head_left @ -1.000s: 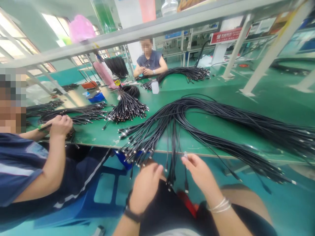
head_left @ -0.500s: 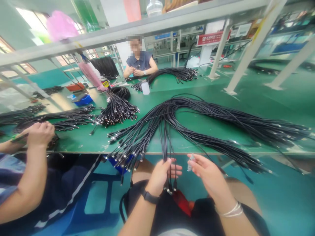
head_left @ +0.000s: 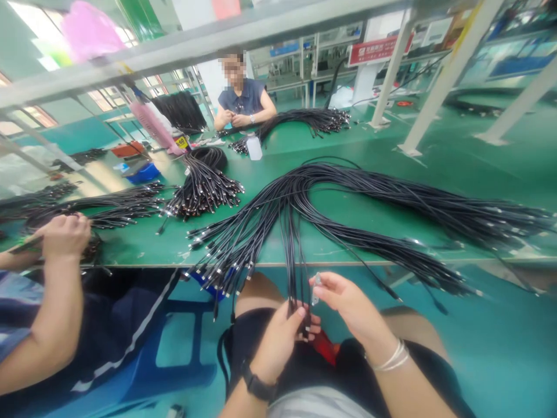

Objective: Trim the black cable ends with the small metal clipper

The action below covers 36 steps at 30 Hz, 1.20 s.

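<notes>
Head: wearer's two hands (head_left: 278,338) (head_left: 353,306), clear piece (head_left: 316,290)

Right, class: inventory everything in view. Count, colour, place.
Table: one, green, centre
Cable strands: several, black, over near edge
Small piece: one, translucent, beside strands
Large cable bundle: one, black, across table
Other bundles: several, black, left and far
Small block: one, white, far side
Box: one, blue, table's left
Bag: one, pink, upper left
Shelf: one, grey, overhead
Stool: one, blue, lower left
Co-workers: two, dark clothes, left, opposite
Left hand: one, black wristband, holding strands
Right hand: one, silvery bangles, holding small piece
</notes>
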Tool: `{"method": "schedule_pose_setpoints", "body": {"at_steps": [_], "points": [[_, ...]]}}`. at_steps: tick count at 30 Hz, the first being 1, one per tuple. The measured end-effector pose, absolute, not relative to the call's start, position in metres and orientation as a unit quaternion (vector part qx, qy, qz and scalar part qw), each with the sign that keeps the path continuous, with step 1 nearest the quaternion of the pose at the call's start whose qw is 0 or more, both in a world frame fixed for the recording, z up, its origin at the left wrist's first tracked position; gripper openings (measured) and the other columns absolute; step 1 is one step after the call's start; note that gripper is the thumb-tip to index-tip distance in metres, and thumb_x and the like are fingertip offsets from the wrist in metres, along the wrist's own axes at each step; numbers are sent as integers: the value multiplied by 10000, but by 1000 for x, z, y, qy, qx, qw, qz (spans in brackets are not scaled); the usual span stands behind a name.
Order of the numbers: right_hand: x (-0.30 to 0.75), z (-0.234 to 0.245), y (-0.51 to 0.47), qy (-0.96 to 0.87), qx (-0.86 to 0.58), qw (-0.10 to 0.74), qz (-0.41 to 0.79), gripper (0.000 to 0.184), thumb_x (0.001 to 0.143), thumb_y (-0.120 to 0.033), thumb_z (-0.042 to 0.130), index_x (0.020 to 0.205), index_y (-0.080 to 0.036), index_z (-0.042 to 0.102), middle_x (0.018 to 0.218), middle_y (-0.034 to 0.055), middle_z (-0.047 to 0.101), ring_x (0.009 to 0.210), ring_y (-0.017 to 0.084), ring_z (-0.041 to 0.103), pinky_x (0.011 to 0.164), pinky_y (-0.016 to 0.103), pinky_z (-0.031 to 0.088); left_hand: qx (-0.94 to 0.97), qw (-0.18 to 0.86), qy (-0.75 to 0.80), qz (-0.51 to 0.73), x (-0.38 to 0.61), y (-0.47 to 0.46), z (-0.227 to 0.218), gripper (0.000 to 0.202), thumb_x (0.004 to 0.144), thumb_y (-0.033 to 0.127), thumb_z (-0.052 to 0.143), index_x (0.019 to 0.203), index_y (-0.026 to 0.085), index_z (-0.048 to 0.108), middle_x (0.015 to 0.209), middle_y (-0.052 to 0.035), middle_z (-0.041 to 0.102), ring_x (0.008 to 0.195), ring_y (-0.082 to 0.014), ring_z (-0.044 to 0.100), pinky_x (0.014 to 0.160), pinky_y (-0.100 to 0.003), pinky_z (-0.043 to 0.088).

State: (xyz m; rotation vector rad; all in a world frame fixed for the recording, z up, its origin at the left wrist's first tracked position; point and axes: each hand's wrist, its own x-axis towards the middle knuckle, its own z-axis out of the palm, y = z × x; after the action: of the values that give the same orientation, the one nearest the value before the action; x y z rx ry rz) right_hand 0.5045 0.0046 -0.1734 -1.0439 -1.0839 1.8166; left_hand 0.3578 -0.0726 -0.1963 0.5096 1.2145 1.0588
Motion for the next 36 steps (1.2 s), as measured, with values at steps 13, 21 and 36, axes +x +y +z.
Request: {"method": "schedule_pose_setpoints", "body": {"at_steps": [13, 21, 36], "points": [[511, -173, -8, -314, -421, 463, 713, 286, 707, -317, 853, 925, -196, 713, 914, 36, 687, 656, 98, 536, 578, 221, 419, 113, 769, 457, 432, 356, -76, -185, 225, 751, 277, 704, 849, 82, 651, 734, -129, 740, 524, -120, 655, 432, -162, 459], [512, -167, -16, -268, -423, 486, 716, 264, 710, -338, 849, 913, -202, 749, 905, 52, 705, 611, 98, 542, 587, 241, 490, 151, 729, 479, 464, 383, -74, -183, 258, 793, 263, 725, 935, 109, 574, 805, -146, 759, 570, -180, 706, 477, -212, 513], [516, -116, -32, -329, -496, 485, 641, 194, 725, -361, 827, 867, -268, 734, 957, 90, 746, 968, 322, 714, 677, 353, 630, 172, 694, 400, 574, 372, -61, -131, 268, 732, 222, 821, 849, 118, 603, 767, -94, 774, 583, -190, 731, 572, -253, 586]]}}
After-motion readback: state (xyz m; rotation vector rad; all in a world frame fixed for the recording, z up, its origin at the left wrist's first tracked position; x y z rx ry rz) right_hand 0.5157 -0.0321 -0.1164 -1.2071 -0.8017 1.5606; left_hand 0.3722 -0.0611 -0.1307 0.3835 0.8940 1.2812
